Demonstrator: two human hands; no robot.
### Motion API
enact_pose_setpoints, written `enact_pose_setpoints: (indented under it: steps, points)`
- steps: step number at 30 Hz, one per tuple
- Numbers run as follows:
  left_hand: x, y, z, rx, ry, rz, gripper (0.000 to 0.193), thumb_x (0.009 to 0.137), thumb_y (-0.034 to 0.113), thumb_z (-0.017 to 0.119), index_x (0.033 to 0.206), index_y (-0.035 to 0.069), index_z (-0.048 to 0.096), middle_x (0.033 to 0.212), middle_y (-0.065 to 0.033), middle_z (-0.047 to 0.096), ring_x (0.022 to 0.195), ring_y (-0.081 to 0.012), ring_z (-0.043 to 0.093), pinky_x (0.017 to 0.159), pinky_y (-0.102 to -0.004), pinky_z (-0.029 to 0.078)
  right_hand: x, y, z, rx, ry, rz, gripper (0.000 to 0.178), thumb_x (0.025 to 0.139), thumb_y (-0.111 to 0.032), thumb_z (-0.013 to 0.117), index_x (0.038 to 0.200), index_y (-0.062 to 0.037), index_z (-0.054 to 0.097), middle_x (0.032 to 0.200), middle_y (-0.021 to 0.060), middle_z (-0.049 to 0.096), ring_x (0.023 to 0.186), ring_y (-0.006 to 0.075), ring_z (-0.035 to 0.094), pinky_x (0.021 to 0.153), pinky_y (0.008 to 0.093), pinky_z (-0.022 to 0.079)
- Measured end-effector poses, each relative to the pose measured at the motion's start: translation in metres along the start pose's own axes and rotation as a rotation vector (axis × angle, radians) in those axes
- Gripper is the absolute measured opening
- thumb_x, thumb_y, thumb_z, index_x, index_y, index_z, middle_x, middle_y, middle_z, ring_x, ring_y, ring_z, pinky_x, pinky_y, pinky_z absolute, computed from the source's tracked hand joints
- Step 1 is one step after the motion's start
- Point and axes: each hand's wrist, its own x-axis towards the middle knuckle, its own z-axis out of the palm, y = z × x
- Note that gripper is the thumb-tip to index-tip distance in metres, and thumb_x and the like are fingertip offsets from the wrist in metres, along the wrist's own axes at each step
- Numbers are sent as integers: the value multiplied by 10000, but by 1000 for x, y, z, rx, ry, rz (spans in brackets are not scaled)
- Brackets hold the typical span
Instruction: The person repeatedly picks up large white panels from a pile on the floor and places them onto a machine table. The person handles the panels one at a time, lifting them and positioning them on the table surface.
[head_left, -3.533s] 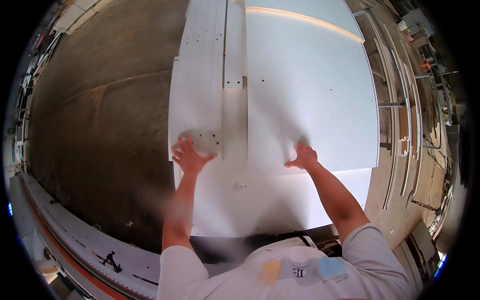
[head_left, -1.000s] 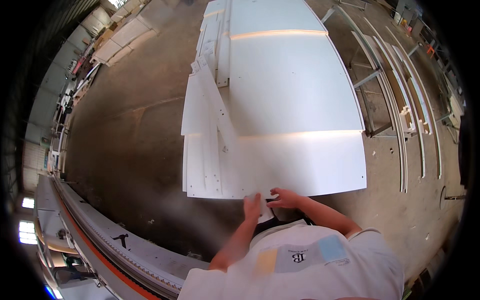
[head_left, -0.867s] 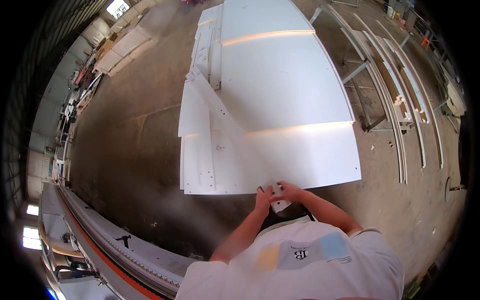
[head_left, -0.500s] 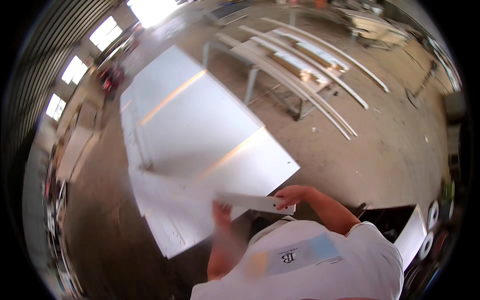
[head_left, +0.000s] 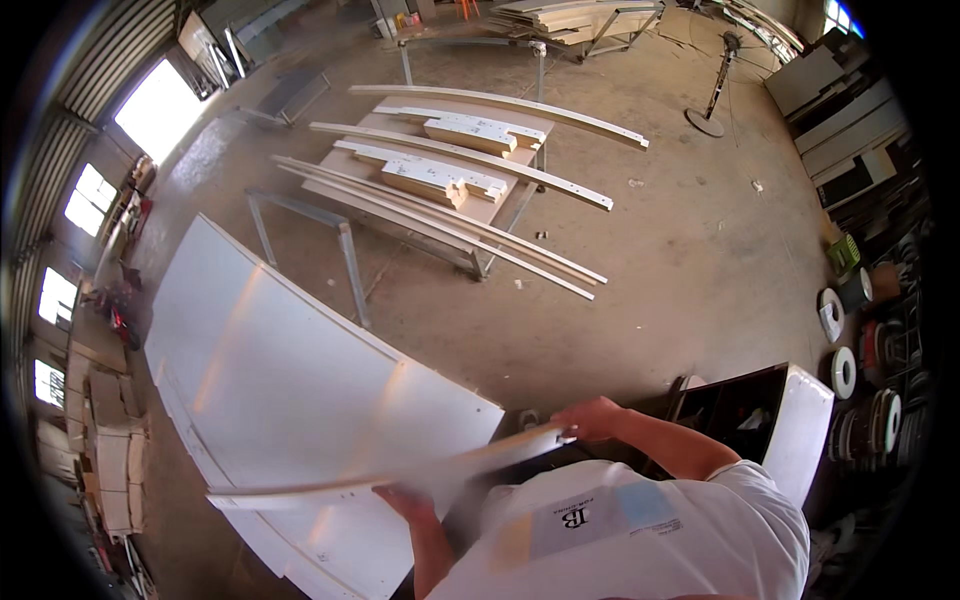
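Note:
Across my front I hold a long, narrow white board [head_left: 470, 462], tilted up toward its right end. My right hand [head_left: 592, 420] is closed on that right end. My left hand [head_left: 405, 502] grips the board's near edge around its middle, slightly blurred, some fingers hidden behind it. The board's far left part reaches out over a stack of large white panels [head_left: 290, 350], and I cannot tell whether it touches them.
Beyond the panels stands a metal-framed table [head_left: 325, 180] bearing long white strips [head_left: 480, 148] and notched white pieces [head_left: 425, 180]. A dark open cabinet with a white side [head_left: 800, 420] is close on my right. Rolls of edging [head_left: 843, 372] line the right wall. A stand fan [head_left: 712, 95] is farther back.
My view has turned right, so the panels and table sit farther left. The board has swung and now shows its length out to the left. Both hands still hold it.

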Motion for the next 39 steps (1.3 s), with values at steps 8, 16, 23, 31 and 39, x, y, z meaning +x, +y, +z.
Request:
enact_pose_setpoints:
  steps: [8, 16, 23, 31, 39]
  points:
    - [95, -129, 175, 224, -386, -66, 757, 969, 633, 432, 1521, 128, 309, 1581, 4, 311, 1434, -225, 288, 1196, -432, 209, -47, 107, -71, 87, 208, 313, 521, 908, -252, 569, 1423, -251, 492, 1449, 33, 512, 1338, 274, 464, 1123, 444, 353]
    - [150, -349, 317, 413, -285, -200, 707, 1000, 608, 365, 1516, 126, 325, 1570, -17, 336, 1426, -251, 311, 1188, -457, 233, -91, 256, -99, 39, 465, 431, 583, 764, -317, 710, 1290, -124, 549, 1221, 89, 647, 1124, 279, 621, 983, 402, 478]
    - [140, -556, 432, 311, -221, -502, 693, 1034, 565, 273, 1532, 84, 272, 1583, -73, 312, 1446, -286, 288, 1203, -460, 215, -188, 401, -177, 134, 493, 562, 670, 630, -394, 793, 1229, -161, 602, 1138, 78, 679, 1051, 285, 650, 897, 390, 528]
    - [167, -721, 541, 278, -190, -593, 554, 1073, 430, 320, 1460, 37, 365, 1470, -90, 444, 1338, -249, 423, 1141, -425, 325, -220, 513, -266, 174, 507, 735, 630, 614, -340, 780, 1200, -160, 632, 1031, 90, 712, 936, 294, 687, 846, 397, 549]
    - [289, -839, 647, 289, -102, -595, 522, 1075, 358, 374, 1456, 1, 358, 1484, -104, 437, 1349, -235, 438, 1133, -398, 372, -146, 601, -375, 143, 492, 845, 628, 633, -361, 768, 1217, -180, 624, 1071, 91, 711, 990, 308, 680, 852, 425, 547]
